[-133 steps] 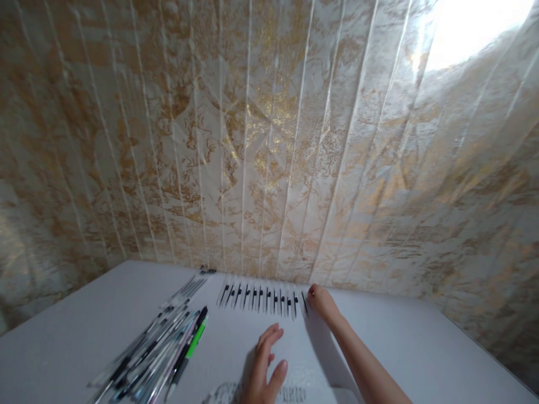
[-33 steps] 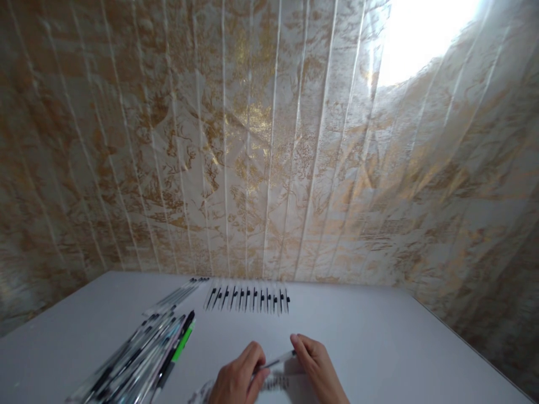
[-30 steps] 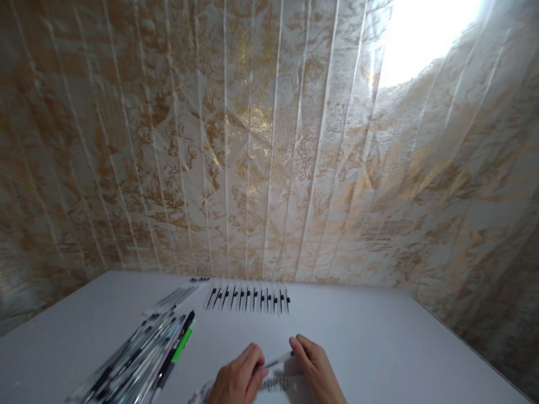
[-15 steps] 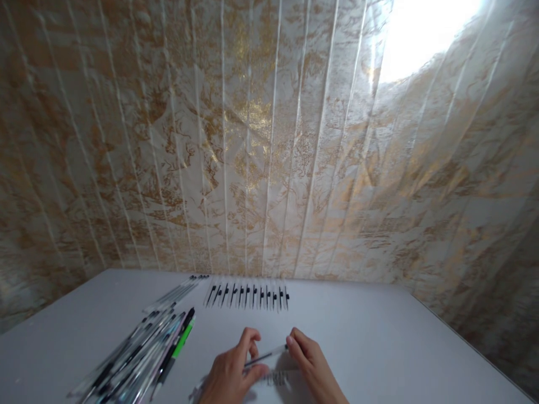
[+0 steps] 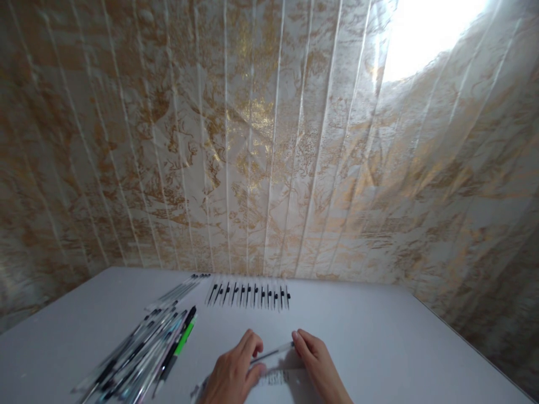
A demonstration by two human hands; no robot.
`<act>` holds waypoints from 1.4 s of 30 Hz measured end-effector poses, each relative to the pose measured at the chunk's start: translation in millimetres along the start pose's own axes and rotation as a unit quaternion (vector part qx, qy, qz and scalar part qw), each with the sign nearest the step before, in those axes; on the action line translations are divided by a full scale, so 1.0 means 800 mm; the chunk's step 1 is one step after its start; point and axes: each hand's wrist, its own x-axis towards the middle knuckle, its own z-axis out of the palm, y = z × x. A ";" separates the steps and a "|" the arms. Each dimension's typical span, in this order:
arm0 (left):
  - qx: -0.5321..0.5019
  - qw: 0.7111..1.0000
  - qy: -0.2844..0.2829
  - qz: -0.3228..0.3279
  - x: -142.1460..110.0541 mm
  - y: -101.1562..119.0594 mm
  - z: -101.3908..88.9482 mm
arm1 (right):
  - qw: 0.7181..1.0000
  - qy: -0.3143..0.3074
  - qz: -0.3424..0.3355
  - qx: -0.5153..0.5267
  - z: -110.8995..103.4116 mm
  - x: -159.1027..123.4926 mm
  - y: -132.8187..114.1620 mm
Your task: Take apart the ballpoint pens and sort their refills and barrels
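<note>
A slim pen [image 5: 273,353] with a clear barrel and a dark line inside slants between my two hands. My left hand [image 5: 236,367] has its curled fingers and thumb about the pen's lower left end, which is partly hidden in the hand. My right hand [image 5: 314,359] pinches the upper right end between thumb and fingertips. Beneath the hands lies a white paper [image 5: 275,377] with dark marks, too blurred to read. Part of it is covered by my left hand.
On the left of the white table [image 5: 370,336] lies a heap of pens [image 5: 135,353], with a green and black pen [image 5: 183,339] on its right side. Thin pens [image 5: 179,292] lie behind. A row of clear pieces with black parts [image 5: 248,294] lines the back, before a patterned curtain [image 5: 252,168].
My right hand has moved slightly right and up, with the pen's end at its fingertips. More of the pen shows to the right of my left hand, which has barely moved.
</note>
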 end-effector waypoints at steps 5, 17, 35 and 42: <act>0.029 0.999 0.009 0.035 0.003 -0.004 0.002 | 1.000 -0.001 -0.012 0.027 -0.001 0.001 0.001; 0.006 1.000 -0.018 -0.013 0.003 0.002 -0.005 | 0.996 -0.004 -0.069 0.059 -0.005 -0.004 -0.005; 0.180 0.962 0.126 0.162 0.008 -0.009 -0.001 | 0.871 -0.083 0.127 0.468 0.031 -0.011 -0.006; 0.134 0.979 0.078 0.132 0.002 -0.008 0.005 | 0.893 -0.003 0.124 0.433 0.025 -0.008 -0.015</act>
